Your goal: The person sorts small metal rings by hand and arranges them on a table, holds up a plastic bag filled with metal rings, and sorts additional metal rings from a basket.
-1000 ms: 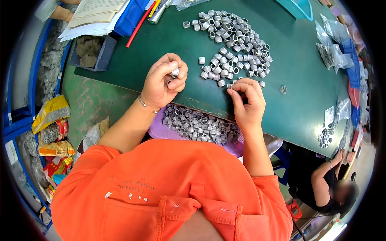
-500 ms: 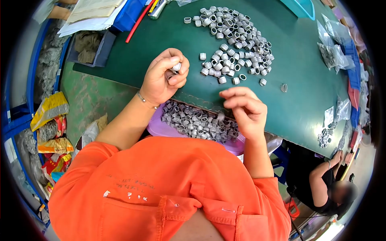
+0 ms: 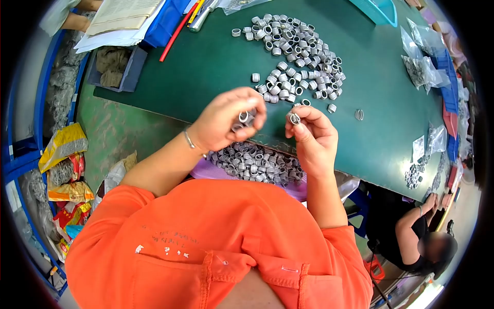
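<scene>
My left hand (image 3: 226, 116), slightly blurred, is curled around a few short grey metal rings (image 3: 243, 117) above the table's near edge. Close by, my right hand (image 3: 317, 138) pinches a single metal ring (image 3: 294, 119) between thumb and fingertips. The two hands are apart, with a narrow gap between them. Below them, a purple basin (image 3: 208, 170) holds a heap of similar rings (image 3: 257, 165). Beyond my hands, a loose pile of rings (image 3: 301, 49) is spread over the green table (image 3: 200, 67).
A lone ring (image 3: 359, 114) lies right of the pile. At the upper left are a grey bin with cloth (image 3: 126, 69), papers (image 3: 121, 20) and a red pen (image 3: 177, 33). A teal basket (image 3: 383, 13) and plastic bags (image 3: 424, 69) sit far right. A co-worker (image 3: 406, 232) is at lower right.
My left hand has moved right and down, toward my right hand. My right hand, whose fingers were apart above a small blurred piece over the basin, now pinches a ring.
</scene>
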`<state>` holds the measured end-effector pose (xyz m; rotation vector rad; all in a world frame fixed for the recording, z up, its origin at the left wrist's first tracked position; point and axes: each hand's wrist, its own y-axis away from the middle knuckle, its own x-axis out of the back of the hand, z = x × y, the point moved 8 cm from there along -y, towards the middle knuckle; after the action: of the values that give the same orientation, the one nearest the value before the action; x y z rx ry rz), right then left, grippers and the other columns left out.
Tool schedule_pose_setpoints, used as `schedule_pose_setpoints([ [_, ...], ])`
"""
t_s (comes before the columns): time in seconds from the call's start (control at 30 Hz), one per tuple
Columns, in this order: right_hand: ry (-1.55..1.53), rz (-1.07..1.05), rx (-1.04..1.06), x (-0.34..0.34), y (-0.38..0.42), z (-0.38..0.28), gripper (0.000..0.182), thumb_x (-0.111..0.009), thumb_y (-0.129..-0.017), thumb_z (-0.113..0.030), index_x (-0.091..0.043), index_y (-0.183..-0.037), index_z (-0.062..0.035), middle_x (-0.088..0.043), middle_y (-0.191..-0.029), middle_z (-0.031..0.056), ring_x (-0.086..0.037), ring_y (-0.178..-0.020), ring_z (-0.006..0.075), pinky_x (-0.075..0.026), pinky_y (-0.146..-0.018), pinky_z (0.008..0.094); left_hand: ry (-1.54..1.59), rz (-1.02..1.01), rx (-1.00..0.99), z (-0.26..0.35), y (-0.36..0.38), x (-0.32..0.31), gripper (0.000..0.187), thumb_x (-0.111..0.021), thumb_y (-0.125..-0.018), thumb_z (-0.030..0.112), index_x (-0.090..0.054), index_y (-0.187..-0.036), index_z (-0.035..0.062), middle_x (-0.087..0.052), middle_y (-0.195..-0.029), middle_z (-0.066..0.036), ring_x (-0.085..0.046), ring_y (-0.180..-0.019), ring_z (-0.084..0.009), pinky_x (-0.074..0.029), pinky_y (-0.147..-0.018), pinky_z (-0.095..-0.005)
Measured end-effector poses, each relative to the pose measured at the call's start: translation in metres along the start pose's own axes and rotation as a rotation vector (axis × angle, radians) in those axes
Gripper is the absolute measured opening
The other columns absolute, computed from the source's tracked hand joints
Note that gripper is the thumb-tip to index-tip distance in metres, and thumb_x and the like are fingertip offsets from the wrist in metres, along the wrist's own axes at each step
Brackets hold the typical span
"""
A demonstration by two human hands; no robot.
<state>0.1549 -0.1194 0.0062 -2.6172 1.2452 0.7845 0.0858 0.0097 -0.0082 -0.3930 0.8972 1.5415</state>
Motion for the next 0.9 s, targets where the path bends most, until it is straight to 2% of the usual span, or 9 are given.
schedule_pose_setpoints([
  [0.03, 0.0, 0.001, -0.001, -0.002, 0.001, -0.001, 0.02, -0.066, -0.077, 0.004, -0.062, -0.097, 0.0025, -0.06, -0.099, 0.0111, -0.058, -0.082, 0.0128, -0.047, -0.07, 0.0235, -0.041, -0.001, 0.085, -0.008, 0.001, -0.009, 0.027, -0.036, -0.096, 0.023, -0.052, -0.093, 0.0018, -0.055, -0.075, -0.011, -0.039, -0.043, -0.0076, -0.029, -0.036, -0.0182],
  [0.1, 0.423, -0.214, 0.308, -0.03, 0.008, -0.025, 0.019, -0.065, -0.079, 0.003, -0.063, -0.098, 0.0022, -0.061, -0.101, 0.0126, -0.059, -0.085, 0.0152, -0.047, -0.071, 0.0252, 0.146, 0.002, 0.23, -0.026, 0.001, -0.022, 0.036, -0.032, -0.099, 0.031, -0.054, -0.095, 0.0025, -0.057, -0.079, -0.01, -0.038, -0.044, -0.008, -0.027, -0.035, -0.0172],
  [0.17, 0.775, -0.166, 0.496, -0.031, 0.008, -0.044, 0.015, -0.06, -0.081, 0.003, -0.064, -0.095, 0.0005, -0.061, -0.099, 0.011, -0.058, -0.086, 0.016, -0.047, -0.072, 0.0254, 0.215, -0.002, 0.319, -0.031, 0.003, -0.022, 0.031, -0.036, -0.098, 0.029, -0.054, -0.095, 0.0031, -0.056, -0.079, -0.009, -0.038, -0.044, -0.0072, -0.026, -0.034, -0.0171],
  [0.23, 0.972, 0.176, 0.516, 0.005, 0.0, -0.051, 0.012, -0.059, -0.081, 0.004, -0.064, -0.091, -0.0005, -0.06, -0.093, 0.009, -0.058, -0.081, 0.0161, -0.046, -0.07, 0.0246, 0.169, -0.027, 0.269, -0.025, 0.002, -0.01, 0.024, -0.04, -0.097, 0.024, -0.053, -0.093, 0.0037, -0.054, -0.077, -0.008, -0.037, -0.045, -0.0059, -0.025, -0.034, -0.0165],
  [0.3, 1.062, 0.309, 0.432, 0.023, -0.006, -0.056, 0.012, -0.061, -0.079, 0.005, -0.063, -0.089, -0.001, -0.058, -0.087, 0.0087, -0.057, -0.075, 0.0179, -0.046, -0.065, 0.0261, 0.201, -0.004, 0.17, -0.011, 0.0, 0.002, 0.015, -0.045, -0.095, 0.017, -0.052, -0.091, 0.0049, -0.051, -0.074, -0.005, -0.036, -0.046, -0.0044, -0.024, -0.036, -0.0156],
  [0.43, 1.329, 0.098, 0.547, -0.004, -0.009, -0.04, 0.015, -0.069, -0.074, -0.003, -0.064, -0.088, -0.0018, -0.057, -0.085, 0.0115, -0.055, -0.077, 0.0283, -0.046, -0.069, 0.0356, 0.127, 0.103, -0.016, 0.012, -0.003, 0.027, 0.013, -0.043, -0.096, 0.016, -0.051, -0.093, 0.0058, -0.05, -0.074, -0.004, -0.036, -0.047, -0.0036, -0.025, -0.038, -0.016],
  [0.57, 1.462, 0.058, 0.612, -0.013, -0.005, -0.032, 0.019, -0.07, -0.071, -0.002, -0.062, -0.088, -0.0018, -0.056, -0.086, 0.0114, -0.054, -0.077, 0.0275, -0.046, -0.07, 0.0346, 0.149, 0.024, -0.081, 0.011, -0.001, 0.027, 0.015, -0.041, -0.097, 0.016, -0.051, -0.095, 0.0057, -0.05, -0.075, -0.005, -0.036, -0.047, -0.0036, -0.025, -0.038, -0.0162],
  [0.7, 0.69, 0.147, 0.223, 0.024, -0.003, -0.016, 0.017, -0.063, -0.078, 0.007, -0.061, -0.094, 0.0017, -0.061, -0.089, 0.006, -0.06, -0.077, 0.0134, -0.048, -0.067, 0.023, 0.135, 0.012, -0.105, 0.012, -0.001, 0.025, 0.015, -0.04, -0.097, 0.016, -0.051, -0.096, 0.0056, -0.05, -0.075, -0.005, -0.036, -0.046, -0.0036, -0.025, -0.038, -0.0162],
  [0.9, -0.102, 0.103, -0.132, 0.028, 0.003, 0.007, 0.016, -0.056, -0.086, 0.004, -0.058, -0.102, 0.003, -0.063, -0.098, 0.0163, -0.064, -0.081, 0.0176, -0.053, -0.07, 0.0264, 0.139, -0.003, -0.106, 0.012, -0.003, 0.024, 0.015, -0.04, -0.097, 0.016, -0.052, -0.097, 0.0057, -0.05, -0.075, -0.005, -0.036, -0.047, -0.0036, -0.026, -0.039, -0.0164],
])
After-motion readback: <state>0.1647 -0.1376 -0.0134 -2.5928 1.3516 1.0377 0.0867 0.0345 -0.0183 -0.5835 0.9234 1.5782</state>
